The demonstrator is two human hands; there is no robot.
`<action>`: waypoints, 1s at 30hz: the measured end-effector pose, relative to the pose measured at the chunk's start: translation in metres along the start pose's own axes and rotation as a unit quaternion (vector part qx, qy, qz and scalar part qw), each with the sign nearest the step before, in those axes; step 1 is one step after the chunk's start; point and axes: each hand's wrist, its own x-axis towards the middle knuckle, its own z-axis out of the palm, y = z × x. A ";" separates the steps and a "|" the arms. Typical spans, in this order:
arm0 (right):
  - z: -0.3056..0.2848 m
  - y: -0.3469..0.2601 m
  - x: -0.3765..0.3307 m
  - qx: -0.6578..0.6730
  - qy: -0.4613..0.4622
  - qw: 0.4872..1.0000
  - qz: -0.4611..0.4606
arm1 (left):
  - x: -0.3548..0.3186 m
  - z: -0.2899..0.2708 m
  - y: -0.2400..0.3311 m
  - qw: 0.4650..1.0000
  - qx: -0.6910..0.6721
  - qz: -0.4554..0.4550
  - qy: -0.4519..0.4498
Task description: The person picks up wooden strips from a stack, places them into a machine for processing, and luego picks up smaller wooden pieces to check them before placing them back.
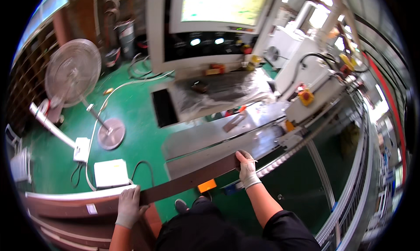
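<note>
A long, flat brown strip (188,181) stretches between my two hands, slanting up to the right. My right hand (247,168), in a pale glove, is closed around its far right end, thumb on top. My left hand (129,206), gloved in grey, grips it further left, fingers over the far edge and thumb on the near side. Beneath and beside that hand lies a stack of brown boards (65,222), the top one with a pale edge and a small white label (91,209). Whether the strip continues under my left hand is hidden.
Ahead is a machine with a grey metal bed (192,148) and a lit screen (225,6). A yellow emergency-stop box (306,97) is on the right. A pedestal fan (73,71), a white box (110,173) and loose cables occupy the green floor. Something orange (207,186) sits near my feet.
</note>
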 end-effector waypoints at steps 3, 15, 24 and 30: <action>-0.046 -0.004 0.056 0.237 0.110 0.964 0.049 | 0.010 0.019 -0.009 0.999 -0.014 0.014 -0.027; -0.024 -0.003 0.016 -0.626 0.038 0.714 -0.311 | 0.089 0.029 0.080 0.979 -0.002 0.191 0.066; -0.026 0.001 0.060 -0.627 0.073 0.716 -0.299 | 0.167 0.071 0.154 0.967 0.073 0.242 0.040; -0.041 -0.006 0.091 -0.625 0.084 0.714 -0.304 | 0.209 0.062 0.193 0.961 0.068 0.267 0.024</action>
